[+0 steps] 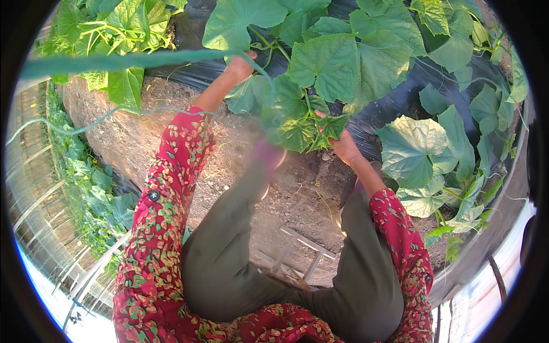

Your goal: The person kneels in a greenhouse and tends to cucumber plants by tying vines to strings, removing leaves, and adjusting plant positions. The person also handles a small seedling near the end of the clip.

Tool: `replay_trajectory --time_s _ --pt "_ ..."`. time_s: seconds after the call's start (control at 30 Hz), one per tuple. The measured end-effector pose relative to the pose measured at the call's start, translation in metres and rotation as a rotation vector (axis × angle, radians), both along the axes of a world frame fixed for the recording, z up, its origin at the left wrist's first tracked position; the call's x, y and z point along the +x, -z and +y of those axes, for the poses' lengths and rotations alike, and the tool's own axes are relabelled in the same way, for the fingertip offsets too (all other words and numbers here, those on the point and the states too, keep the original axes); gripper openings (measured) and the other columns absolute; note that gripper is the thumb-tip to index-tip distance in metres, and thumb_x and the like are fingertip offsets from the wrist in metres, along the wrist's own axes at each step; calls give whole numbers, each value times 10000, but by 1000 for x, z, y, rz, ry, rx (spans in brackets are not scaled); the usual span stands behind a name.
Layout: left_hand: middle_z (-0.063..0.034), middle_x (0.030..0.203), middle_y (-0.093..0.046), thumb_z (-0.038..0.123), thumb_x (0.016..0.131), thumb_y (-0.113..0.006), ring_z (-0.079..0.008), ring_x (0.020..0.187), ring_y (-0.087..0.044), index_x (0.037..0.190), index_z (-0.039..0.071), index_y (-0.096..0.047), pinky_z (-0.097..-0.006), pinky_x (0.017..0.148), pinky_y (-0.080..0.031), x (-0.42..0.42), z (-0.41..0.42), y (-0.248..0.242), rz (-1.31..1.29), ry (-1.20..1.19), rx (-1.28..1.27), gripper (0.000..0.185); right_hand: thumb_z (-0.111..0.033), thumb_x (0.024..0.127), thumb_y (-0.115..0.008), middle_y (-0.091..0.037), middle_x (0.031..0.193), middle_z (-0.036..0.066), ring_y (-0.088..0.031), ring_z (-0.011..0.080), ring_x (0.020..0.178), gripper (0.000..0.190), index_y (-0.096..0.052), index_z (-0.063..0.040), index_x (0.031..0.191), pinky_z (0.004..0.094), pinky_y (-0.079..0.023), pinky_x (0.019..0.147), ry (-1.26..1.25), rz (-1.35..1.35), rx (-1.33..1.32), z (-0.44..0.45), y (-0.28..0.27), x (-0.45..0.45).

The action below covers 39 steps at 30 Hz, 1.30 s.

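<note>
My right hand (344, 147) holds the leafy growing tip (318, 122) of a cucumber vine, its fingers partly hidden among small young leaves. Farther left and forward, my left hand (241, 67) reaches in beside the lower vine stem (265, 39). Leaves and a line cover its fingertips, so its grip is unclear. A green twine (128, 61) crosses close in front of the camera, passes my left hand and bends down, blurred, towards the vine tip. Broad cucumber leaves (326, 64) spread above and between both hands.
Black plastic mulch film (364, 122) covers the bed under the plants. A second thin twine (68, 130) runs in from the left. More cucumber plants (414, 150) grow at right and upper left (128, 30). A wooden stool (306, 244) shows between my legs, on bare soil (296, 201).
</note>
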State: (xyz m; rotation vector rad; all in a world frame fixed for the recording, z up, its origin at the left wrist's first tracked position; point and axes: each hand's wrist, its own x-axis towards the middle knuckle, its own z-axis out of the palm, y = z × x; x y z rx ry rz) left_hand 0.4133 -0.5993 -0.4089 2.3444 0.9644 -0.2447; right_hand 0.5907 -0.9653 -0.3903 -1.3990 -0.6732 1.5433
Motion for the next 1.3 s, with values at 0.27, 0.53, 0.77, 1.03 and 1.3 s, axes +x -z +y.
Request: replay_trajectory --time_s 0.27,0.53,0.77,1.03,1.3 --pt "-93 1134 -629 206 1012 -489 -161 843 -663 1332 87 -561 -289 712 -544 66 -5 18 -402 -564 -422 349 -113 982 -545 -626 1197 37 -561 115 984 308 -633 -48 1270 251 -449 829 205 259 -70 23 1 -14" --pt "-62 1178 -612 367 1000 -505 -161 1009 -611 1301 65 -566 -332 834 -498 78 17 16 -171 -529 -688 431 -139 943 -611 -661 1094 73 -620 157 973 205 -607 -27 1115 288 -483 839 508 558 -123 23 13 -5" --pt "-28 1090 -623 342 924 -662 -157 964 -607 1238 98 -595 -342 848 -504 72 37 2 -104 -334 -720 403 -157 951 -575 -640 1158 85 -595 152 1007 225 -616 -16 1121 285 -462 846 339 298 99 41 -33 -10" --pt "-40 1095 -604 346 955 -622 -156 894 -601 1276 100 -581 -311 817 -512 84 39 5 -103 -446 -798 407 -264 998 -510 -566 1326 133 -586 257 1175 405 -540 3 1302 402 -449 1021 -3 -117 166 11 -8 18" --pt "-20 930 -636 399 950 -633 -92 690 -599 1231 75 -635 -241 627 -511 79 50 10 5 -352 -668 429 -306 1006 -516 -574 1256 150 -552 282 1220 424 -555 30 1261 429 -407 1084 10 -18 217 50 -78 6"
